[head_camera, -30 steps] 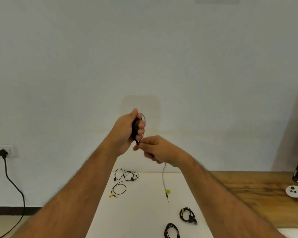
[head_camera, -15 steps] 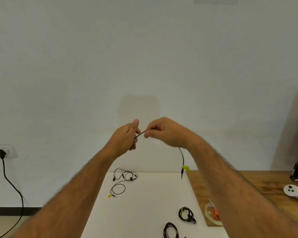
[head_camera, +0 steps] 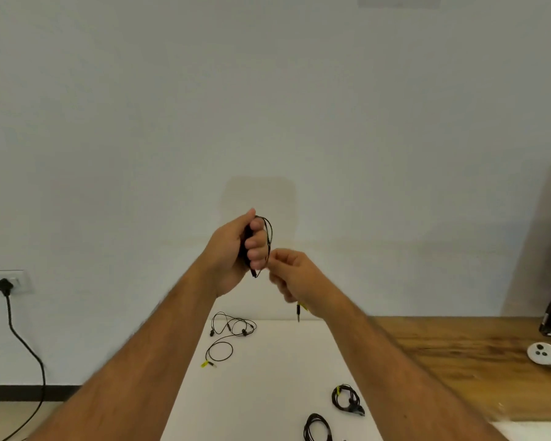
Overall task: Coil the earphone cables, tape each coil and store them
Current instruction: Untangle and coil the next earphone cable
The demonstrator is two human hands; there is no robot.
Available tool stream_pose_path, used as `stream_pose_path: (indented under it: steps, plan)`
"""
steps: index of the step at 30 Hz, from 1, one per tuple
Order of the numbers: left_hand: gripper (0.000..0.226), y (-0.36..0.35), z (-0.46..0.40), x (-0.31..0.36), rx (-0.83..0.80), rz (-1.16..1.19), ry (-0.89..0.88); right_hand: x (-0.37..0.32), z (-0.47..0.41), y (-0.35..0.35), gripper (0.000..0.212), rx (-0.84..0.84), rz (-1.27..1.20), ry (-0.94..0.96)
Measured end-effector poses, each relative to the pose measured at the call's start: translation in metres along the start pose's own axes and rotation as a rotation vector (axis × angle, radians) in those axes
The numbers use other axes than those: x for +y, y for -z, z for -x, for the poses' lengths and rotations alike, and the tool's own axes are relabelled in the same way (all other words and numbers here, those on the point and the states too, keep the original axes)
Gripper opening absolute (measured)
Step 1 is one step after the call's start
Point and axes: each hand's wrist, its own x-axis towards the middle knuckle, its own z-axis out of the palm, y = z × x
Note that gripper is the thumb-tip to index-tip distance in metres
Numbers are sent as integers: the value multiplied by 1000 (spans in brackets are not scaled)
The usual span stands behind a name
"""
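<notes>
Above the white table [head_camera: 268, 393], both hands are raised before a plain wall [head_camera: 268, 90]. Count of earphone sets visible: four. One set, the cable [head_camera: 269, 237], is wound in black loops around the curled fingers of the left hand [head_camera: 236, 253], which grasps it with the thumb pointing up. The right hand [head_camera: 295, 272] pinches the same cable just beside the left fingers; its free end hangs below the right hand, ending in a plug [head_camera: 298, 311] with a yellow tag, just above the table's far edge.

A second set [head_camera: 233, 332] lies loose and uncoiled near the table's far edge; it is thin, black, with two earbuds and a yellow tag at the plug. Two coils lie near the front edge: coil one [head_camera: 347, 401], black with a yellow band, and coil two [head_camera: 315, 429], partly cut off by the frame.

To the right, a wooden surface [head_camera: 458, 361] carries one white controller [head_camera: 546, 358]. One wall socket [head_camera: 12, 281] at the left holds one black power cord [head_camera: 29, 354]. No legible writing or brand marks can be made out on any item.
</notes>
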Motion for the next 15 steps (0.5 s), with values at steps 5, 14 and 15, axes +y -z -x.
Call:
stream_pose_path:
  steps: [5, 14, 15]
  plan:
    - [31, 13, -10, -6, 295, -336, -203, -7, 13, -11, 20, -207, 374, -19]
    - [39, 19, -11, -30, 270, -1258, -144, -41, 10, 6, 10, -24, 728, 190]
    - [44, 17, -9, -30, 212, -1159, -100, -42, 10, 8, 11, 10, 723, 225]
